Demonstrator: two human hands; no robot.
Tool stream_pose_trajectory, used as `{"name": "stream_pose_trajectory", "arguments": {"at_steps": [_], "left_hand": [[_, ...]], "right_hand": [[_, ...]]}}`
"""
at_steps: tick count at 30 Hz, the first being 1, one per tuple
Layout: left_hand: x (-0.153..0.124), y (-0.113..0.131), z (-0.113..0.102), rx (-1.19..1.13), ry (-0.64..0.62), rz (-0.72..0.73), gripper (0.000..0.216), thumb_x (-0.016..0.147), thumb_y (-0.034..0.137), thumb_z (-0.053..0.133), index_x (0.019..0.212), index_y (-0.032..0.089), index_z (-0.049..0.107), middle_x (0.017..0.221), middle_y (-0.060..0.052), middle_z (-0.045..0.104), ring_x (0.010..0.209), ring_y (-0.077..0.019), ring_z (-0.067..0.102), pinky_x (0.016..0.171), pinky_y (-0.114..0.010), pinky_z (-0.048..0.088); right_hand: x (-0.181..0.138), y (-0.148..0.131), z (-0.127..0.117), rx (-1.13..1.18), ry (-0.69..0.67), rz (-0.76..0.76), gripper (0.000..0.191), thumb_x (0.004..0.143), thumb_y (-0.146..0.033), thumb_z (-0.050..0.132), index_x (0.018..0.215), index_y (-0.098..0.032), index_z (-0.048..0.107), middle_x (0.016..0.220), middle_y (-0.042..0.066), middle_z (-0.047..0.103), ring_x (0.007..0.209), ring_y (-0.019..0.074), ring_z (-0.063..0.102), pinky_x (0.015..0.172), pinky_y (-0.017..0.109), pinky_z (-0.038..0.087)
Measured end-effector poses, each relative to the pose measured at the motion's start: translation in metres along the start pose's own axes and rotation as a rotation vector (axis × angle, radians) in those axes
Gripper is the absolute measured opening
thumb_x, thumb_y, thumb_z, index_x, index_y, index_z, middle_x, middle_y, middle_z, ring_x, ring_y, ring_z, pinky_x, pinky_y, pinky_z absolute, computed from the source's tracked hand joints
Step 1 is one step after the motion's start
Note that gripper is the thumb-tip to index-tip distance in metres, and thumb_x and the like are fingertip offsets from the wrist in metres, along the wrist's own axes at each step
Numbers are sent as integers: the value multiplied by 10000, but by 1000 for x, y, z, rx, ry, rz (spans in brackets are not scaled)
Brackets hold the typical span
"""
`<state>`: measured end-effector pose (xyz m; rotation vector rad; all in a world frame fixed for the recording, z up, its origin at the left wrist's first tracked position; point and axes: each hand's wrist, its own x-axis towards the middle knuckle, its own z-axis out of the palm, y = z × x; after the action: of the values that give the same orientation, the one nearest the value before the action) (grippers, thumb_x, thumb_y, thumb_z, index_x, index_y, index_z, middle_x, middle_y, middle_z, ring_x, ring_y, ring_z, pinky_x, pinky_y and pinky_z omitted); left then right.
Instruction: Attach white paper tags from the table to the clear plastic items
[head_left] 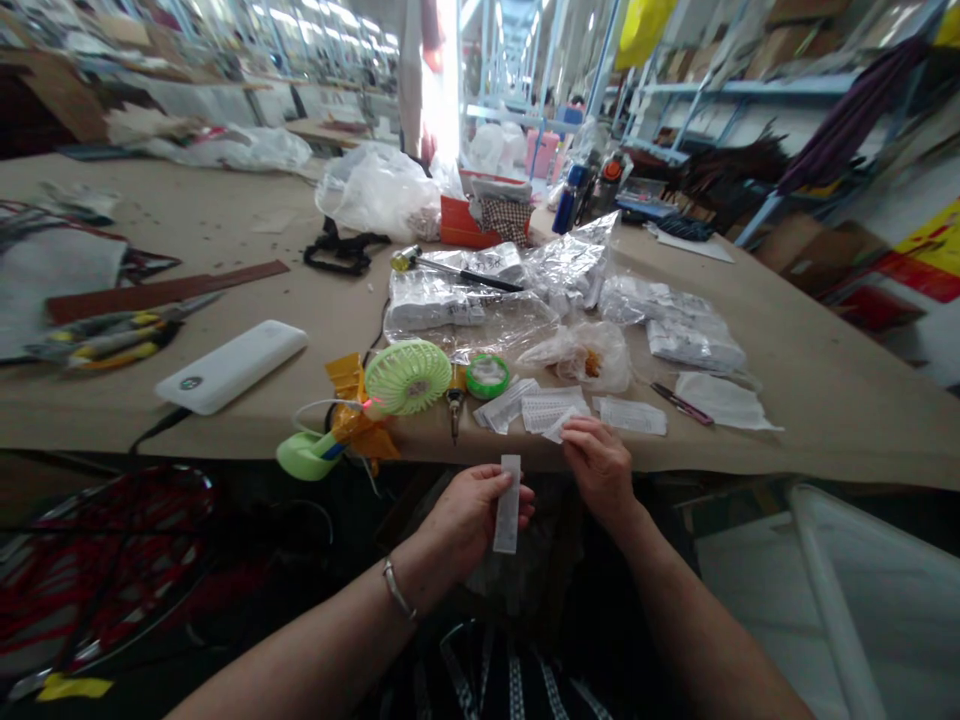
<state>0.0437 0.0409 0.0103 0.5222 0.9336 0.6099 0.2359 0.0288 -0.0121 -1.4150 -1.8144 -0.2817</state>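
My left hand (474,512) pinches a narrow white strip (508,510), perhaps a label, upright between thumb and fingers, just off the table's front edge. At that edge my right hand (600,465) has its fingertips closed on a small white slip (561,426) lying by a pile of printed white slips (549,406). Further printed slips (631,415) lie to the right of that hand, and others (504,405) fan out to the left. Behind them sit a green tape roll (487,376) and a clear bag with small orange-brown bits (592,362).
A green fan (409,378) is taped at the table edge, beside a pointed brass-coloured tool (454,400). Left are a white power bank (232,366) and pliers (124,338). Clear-wrapped white bundles (439,300) with a hammer (465,274) lie behind; a pen-like tool (682,404) rests right.
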Motion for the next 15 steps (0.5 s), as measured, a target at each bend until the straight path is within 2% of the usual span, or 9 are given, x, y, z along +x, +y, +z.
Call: {"name": "stream_pose_trajectory", "arguments": {"at_steps": [2, 5, 8, 15], "left_hand": [[1, 1, -1, -25, -35, -20, 73, 796, 130, 555, 832, 87, 602, 675, -86, 662, 546, -157, 617, 560, -300, 514], [2, 2, 0, -80, -114, -1, 63, 745, 103, 598, 791, 81, 635, 666, -71, 658, 524, -140, 592, 547, -276, 490], [1, 0, 2, -140, -156, 49, 38, 688, 85, 636, 718, 72, 653, 627, -58, 650, 523, -116, 568, 523, -223, 435], [-4, -4, 2, -155, -177, 45, 125, 666, 167, 696, 723, 59, 667, 626, -61, 649, 520, -107, 553, 500, -207, 397]], "right_hand": [[-2, -10, -5, 139, 12, -62, 129, 852, -179, 538, 844, -212, 662, 912, 52, 685, 1006, 193, 588, 872, 367, 481], [-6, -30, -9, 303, -104, -226, 124, 851, -190, 545, 865, -234, 661, 936, 35, 688, 1046, 191, 571, 896, 380, 473], [-12, -42, -8, 321, -218, -335, 130, 865, -198, 532, 865, -238, 656, 957, 18, 692, 1043, 171, 572, 916, 360, 454], [-22, -39, -4, 289, -309, -382, 137, 865, -167, 526, 863, -238, 643, 957, 2, 697, 1097, 163, 552, 928, 341, 445]]}}
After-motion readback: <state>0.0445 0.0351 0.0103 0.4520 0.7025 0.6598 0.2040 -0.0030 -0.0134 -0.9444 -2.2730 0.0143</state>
